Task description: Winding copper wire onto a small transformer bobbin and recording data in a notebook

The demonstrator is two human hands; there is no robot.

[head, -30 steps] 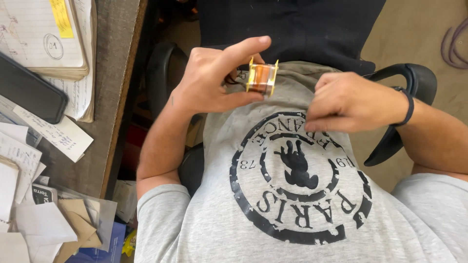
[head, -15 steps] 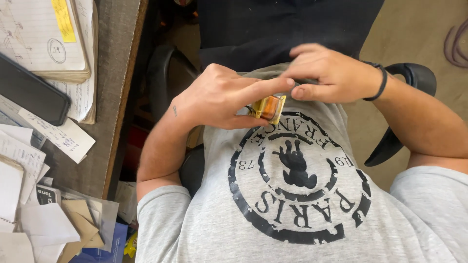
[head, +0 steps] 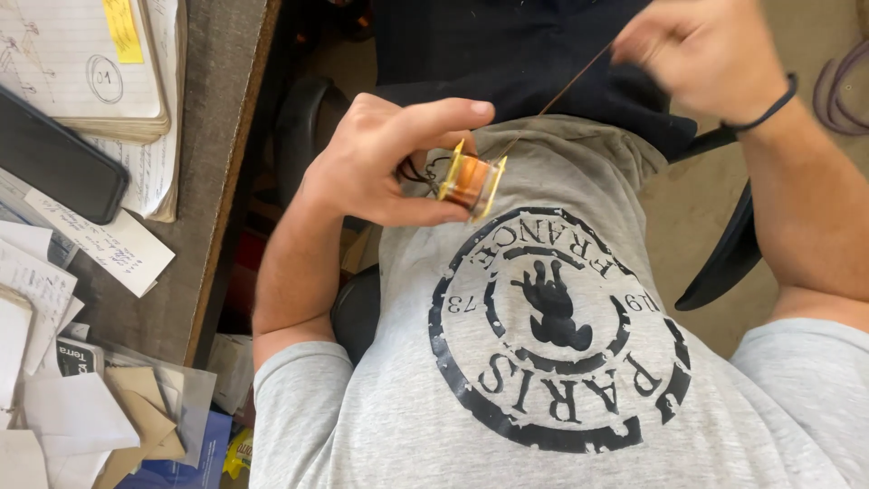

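Note:
My left hand (head: 380,163) grips a small coil bobbin (head: 471,184) with yellow flanges and copper-coloured winding, pinched between thumb and fingers in front of my grey printed shirt (head: 543,362). A thin dark wire (head: 566,86) runs taut from the bobbin up to my right hand (head: 706,54). That hand is blurred at the top right and pinches the wire's far end. A black band (head: 769,109) circles the right wrist.
A wooden desk (head: 213,181) fills the left side, carrying a dark phone (head: 54,167), a written notebook (head: 81,63) and loose papers (head: 54,398). A black chair armrest (head: 724,263) shows under my right forearm, with floor beyond.
My right hand left the bobbin and swung up to the top right, drawing the wire out taut. My left hand kept hold of the bobbin, which now shows side-on.

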